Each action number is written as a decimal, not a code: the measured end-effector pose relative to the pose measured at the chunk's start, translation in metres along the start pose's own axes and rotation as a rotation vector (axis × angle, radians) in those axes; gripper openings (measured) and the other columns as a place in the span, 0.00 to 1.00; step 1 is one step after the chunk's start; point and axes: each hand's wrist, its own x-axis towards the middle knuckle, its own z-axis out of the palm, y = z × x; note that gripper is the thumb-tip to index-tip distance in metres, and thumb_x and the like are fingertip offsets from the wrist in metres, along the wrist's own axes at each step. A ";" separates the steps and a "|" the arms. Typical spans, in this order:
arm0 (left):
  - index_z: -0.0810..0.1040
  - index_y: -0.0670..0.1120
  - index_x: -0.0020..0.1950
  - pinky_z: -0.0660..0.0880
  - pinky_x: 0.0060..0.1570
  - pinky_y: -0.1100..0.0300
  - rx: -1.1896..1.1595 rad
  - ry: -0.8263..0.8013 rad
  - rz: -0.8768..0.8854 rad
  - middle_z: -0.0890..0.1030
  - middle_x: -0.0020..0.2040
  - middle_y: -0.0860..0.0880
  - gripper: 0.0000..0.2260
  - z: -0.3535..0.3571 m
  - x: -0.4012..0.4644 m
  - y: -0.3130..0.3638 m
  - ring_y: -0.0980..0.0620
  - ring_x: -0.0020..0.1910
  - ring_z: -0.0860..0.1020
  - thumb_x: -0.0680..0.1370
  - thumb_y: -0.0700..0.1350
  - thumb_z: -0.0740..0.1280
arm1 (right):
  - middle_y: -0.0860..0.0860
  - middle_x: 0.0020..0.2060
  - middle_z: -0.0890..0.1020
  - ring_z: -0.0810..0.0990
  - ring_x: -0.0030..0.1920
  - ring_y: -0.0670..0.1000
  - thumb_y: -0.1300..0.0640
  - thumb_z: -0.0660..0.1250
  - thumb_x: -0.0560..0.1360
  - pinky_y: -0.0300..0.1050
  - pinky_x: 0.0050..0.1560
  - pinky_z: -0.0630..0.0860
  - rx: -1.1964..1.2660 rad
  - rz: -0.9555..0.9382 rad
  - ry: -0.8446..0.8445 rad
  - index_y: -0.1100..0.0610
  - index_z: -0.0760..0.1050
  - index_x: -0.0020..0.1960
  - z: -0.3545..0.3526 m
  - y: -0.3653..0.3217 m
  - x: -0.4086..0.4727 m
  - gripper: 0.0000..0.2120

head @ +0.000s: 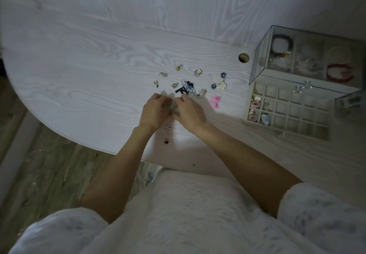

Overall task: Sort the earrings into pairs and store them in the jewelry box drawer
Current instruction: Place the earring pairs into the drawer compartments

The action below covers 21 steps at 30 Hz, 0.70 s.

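Left hand [153, 109] and right hand [188, 111] close together, pinching a small greenish earring [172, 107] over the white table [79, 71]. More earrings [190, 84] scattered just beyond. Open drawer [293, 109] off to the right, some pairs inside.

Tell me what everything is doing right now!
left hand: pinching a small blurry earring.
right hand: pinching it too.
drawer: pulled open, few compartments filled.
glass box: bracelets inside.
pink earrings: lying loose on table.
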 end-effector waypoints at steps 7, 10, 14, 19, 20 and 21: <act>0.80 0.42 0.52 0.74 0.45 0.54 0.052 0.034 0.052 0.78 0.48 0.41 0.09 0.006 -0.003 0.005 0.42 0.45 0.78 0.72 0.38 0.67 | 0.57 0.54 0.74 0.77 0.46 0.58 0.60 0.66 0.74 0.51 0.41 0.76 0.053 0.020 0.032 0.61 0.73 0.55 -0.008 0.031 -0.029 0.11; 0.80 0.41 0.52 0.74 0.45 0.54 0.027 0.024 0.053 0.78 0.48 0.40 0.09 0.013 -0.006 0.014 0.41 0.45 0.78 0.72 0.37 0.68 | 0.58 0.53 0.74 0.77 0.44 0.58 0.67 0.65 0.72 0.53 0.41 0.77 0.075 0.025 0.078 0.61 0.73 0.54 -0.010 0.055 -0.052 0.11; 0.80 0.42 0.51 0.74 0.45 0.55 0.010 0.012 0.072 0.79 0.47 0.41 0.08 0.022 -0.009 0.030 0.43 0.43 0.78 0.73 0.38 0.67 | 0.57 0.46 0.77 0.77 0.40 0.57 0.66 0.67 0.71 0.50 0.41 0.75 0.170 0.077 0.130 0.61 0.75 0.48 -0.014 0.079 -0.084 0.07; 0.80 0.41 0.49 0.72 0.43 0.58 0.030 -0.034 0.100 0.79 0.45 0.40 0.09 0.035 -0.014 0.050 0.42 0.41 0.78 0.70 0.35 0.68 | 0.53 0.35 0.78 0.74 0.35 0.51 0.59 0.68 0.72 0.42 0.35 0.66 0.343 0.150 0.188 0.59 0.76 0.40 -0.022 0.100 -0.120 0.04; 0.80 0.41 0.49 0.71 0.42 0.60 0.027 -0.039 0.101 0.78 0.46 0.40 0.10 0.038 -0.016 0.055 0.43 0.41 0.77 0.69 0.34 0.68 | 0.52 0.34 0.78 0.74 0.34 0.50 0.59 0.67 0.73 0.41 0.34 0.66 0.371 0.158 0.214 0.59 0.76 0.40 -0.026 0.104 -0.127 0.05; 0.81 0.41 0.49 0.69 0.41 0.61 0.023 -0.039 0.104 0.78 0.46 0.41 0.10 0.041 -0.018 0.060 0.43 0.41 0.77 0.69 0.34 0.68 | 0.52 0.33 0.79 0.75 0.34 0.49 0.59 0.67 0.73 0.41 0.34 0.67 0.395 0.169 0.252 0.58 0.77 0.39 -0.031 0.109 -0.132 0.04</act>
